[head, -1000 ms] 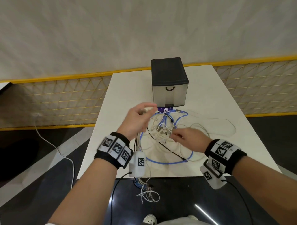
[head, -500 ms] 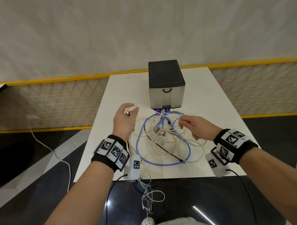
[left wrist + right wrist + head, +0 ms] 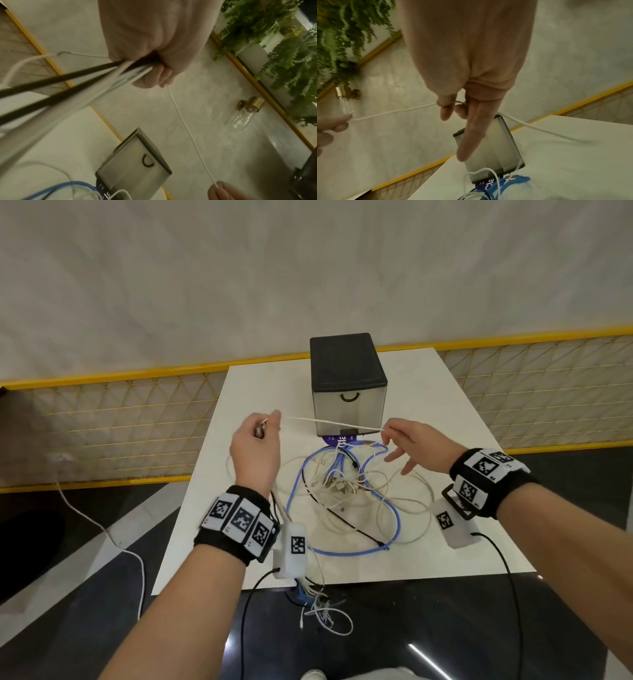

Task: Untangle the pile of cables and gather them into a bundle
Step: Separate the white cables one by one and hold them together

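Observation:
A tangle of white, blue and black cables [image 3: 346, 491] lies on the white table [image 3: 462, 419]. My left hand [image 3: 255, 446] is raised at the left and grips a bunch of cable strands [image 3: 120, 73] in its fist. A white cable [image 3: 334, 422] runs taut from that hand to my right hand [image 3: 414, 443], which pinches it between thumb and forefinger [image 3: 447, 106]; the other right fingers are spread. The same cable [image 3: 190, 136] shows in the left wrist view. A long blue cable [image 3: 342, 551] loops around the pile.
A grey drawer box with a black lid [image 3: 347, 381] stands behind the pile, a purple label [image 3: 337, 441] at its foot. Loose cable ends [image 3: 322, 607] hang over the table's near edge. A yellow mesh fence [image 3: 130, 422] runs behind the table.
Both hands have risen and moved apart. The right hand has taken hold of the white cable, which is now stretched straight between the two hands above the pile.

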Demonstrator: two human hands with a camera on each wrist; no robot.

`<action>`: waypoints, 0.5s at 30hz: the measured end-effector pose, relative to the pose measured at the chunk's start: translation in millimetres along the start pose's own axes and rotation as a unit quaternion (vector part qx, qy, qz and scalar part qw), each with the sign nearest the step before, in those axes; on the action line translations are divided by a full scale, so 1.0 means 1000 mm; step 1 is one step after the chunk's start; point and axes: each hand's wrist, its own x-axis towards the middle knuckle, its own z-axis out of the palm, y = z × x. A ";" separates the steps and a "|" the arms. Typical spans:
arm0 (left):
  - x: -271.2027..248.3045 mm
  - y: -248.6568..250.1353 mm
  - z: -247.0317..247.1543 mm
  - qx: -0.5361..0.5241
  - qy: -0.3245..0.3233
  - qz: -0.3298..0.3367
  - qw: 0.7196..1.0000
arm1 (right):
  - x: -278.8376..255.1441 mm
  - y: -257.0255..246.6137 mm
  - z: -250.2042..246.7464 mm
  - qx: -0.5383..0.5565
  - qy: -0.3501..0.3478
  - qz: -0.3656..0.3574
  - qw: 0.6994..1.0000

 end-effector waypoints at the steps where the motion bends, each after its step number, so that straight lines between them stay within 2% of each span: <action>1: 0.000 0.000 -0.001 -0.005 0.005 -0.001 1.000 | 0.000 0.000 -0.001 0.001 0.008 0.008 1.000; 3: -0.007 0.005 0.003 0.001 -0.022 0.012 1.000 | 0.001 -0.006 -0.001 -0.025 0.027 -0.004 0.999; 5: -0.022 0.017 0.015 0.024 -0.102 0.050 0.993 | 0.004 -0.021 0.000 -0.065 0.044 -0.047 0.996; 7: -0.034 0.027 0.030 0.069 -0.174 0.095 0.978 | 0.006 -0.040 0.001 -0.120 0.063 -0.120 0.984; 9: -0.036 0.033 0.039 0.088 -0.181 0.108 0.974 | 0.006 -0.053 0.000 -0.158 0.081 -0.180 0.968; 11: -0.029 0.036 0.033 0.059 -0.149 0.100 0.982 | 0.006 -0.051 -0.003 -0.144 0.079 -0.169 0.972; 13: -0.015 0.038 0.015 -0.029 -0.060 0.073 0.995 | 0.004 -0.031 -0.011 -0.102 0.068 -0.099 0.987; 15: 0.003 0.037 -0.009 -0.084 0.034 0.033 0.995 | 0.000 -0.005 -0.018 -0.062 0.059 -0.022 0.996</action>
